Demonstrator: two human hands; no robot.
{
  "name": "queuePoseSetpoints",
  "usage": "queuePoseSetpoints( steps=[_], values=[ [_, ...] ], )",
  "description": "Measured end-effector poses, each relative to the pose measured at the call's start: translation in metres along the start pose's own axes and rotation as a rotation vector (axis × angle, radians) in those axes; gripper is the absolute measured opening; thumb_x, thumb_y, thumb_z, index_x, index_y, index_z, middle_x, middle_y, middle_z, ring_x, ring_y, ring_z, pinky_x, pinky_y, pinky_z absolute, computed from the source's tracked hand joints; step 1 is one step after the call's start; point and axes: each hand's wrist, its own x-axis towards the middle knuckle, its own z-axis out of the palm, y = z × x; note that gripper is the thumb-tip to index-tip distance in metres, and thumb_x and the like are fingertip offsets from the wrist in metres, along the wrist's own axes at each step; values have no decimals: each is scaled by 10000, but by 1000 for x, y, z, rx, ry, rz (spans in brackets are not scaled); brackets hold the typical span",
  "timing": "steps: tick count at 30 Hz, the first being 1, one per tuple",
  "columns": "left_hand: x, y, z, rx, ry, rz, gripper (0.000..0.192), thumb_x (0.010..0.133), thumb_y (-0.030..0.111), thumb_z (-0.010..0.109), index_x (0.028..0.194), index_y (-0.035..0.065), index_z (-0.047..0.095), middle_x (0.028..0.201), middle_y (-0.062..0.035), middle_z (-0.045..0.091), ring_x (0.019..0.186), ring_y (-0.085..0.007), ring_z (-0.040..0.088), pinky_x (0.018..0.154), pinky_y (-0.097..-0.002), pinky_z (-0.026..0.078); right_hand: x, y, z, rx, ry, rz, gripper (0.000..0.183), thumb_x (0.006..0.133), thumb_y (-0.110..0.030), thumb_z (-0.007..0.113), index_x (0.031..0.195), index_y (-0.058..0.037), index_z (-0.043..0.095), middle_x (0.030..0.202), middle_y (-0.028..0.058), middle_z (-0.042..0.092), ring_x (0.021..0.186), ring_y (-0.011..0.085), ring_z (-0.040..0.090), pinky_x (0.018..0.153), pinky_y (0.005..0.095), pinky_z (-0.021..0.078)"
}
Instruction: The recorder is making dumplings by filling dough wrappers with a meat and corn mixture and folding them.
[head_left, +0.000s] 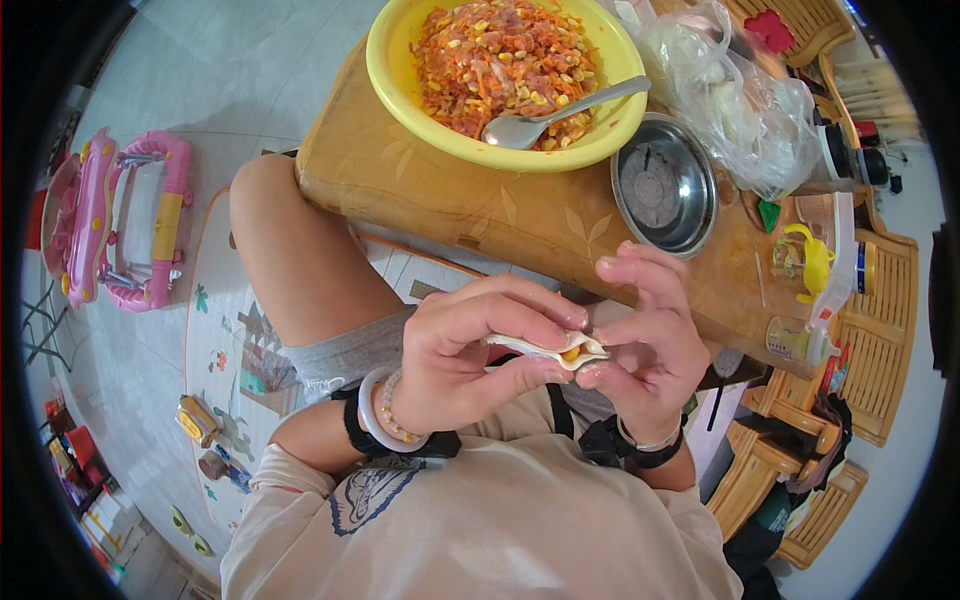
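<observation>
A folded dough wrapper with a bit of yellow filling showing at its gaping right end lies between my two hands. My left hand pinches it between the thumb below and the fingers above. At its right end, the thumb and index finger of my right hand touch the wrapper's edges, other fingers raised. Beyond my hands, a yellow plastic bowl holds a mixture of minced meat, shredded carrot and corn. A metal spoon rests in it, its handle over the rim.
Right of the bowl are a stainless steel basin and a clear plastic bag on the wooden table. Farther right stand a yellow-handled cup and a baby bottle. A pink baby walker stands on the floor at left.
</observation>
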Motion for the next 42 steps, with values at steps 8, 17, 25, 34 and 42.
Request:
queuePoseSetpoints(
  steps=[8,17,25,34,42],
  values=[
    [0,0,1,-133,42,-54,140,799,-12,652,915,-13,572,1010,-213,595,971,-285,621,869,-392,510,-1,9,3,89,-44,-46,189,676,-168,763,841,-116,687,1138,147,589,1053,326,470,905,413,382],
    [2,2,1,-107,61,-149,162,761,-6,696,903,-10,619,1021,-198,605,966,-255,616,859,-364,506,3,2,-2,-14,-84,-12,191,676,-156,760,848,-116,690,1140,147,591,1058,307,477,910,394,384],
    [2,-1,1,-138,28,-140,192,742,-47,700,924,-2,655,1011,-123,581,906,-166,604,750,-268,528,6,-3,-3,-23,-120,75,192,656,-129,764,819,-90,672,1124,128,602,1042,312,495,901,397,389],
    [4,2,-2,-74,-4,-126,172,749,-24,705,907,13,650,971,-102,572,876,-148,580,728,-253,502,3,1,-1,26,-88,53,218,648,-123,767,849,-98,687,1094,117,619,1048,321,495,897,400,395],
    [6,6,-4,108,-11,-112,143,800,14,669,941,7,648,925,-95,606,856,-134,580,725,-219,458,5,-5,-3,21,-138,163,152,668,-67,746,802,-52,675,1108,134,601,1064,278,488,865,345,412]
  ],
)
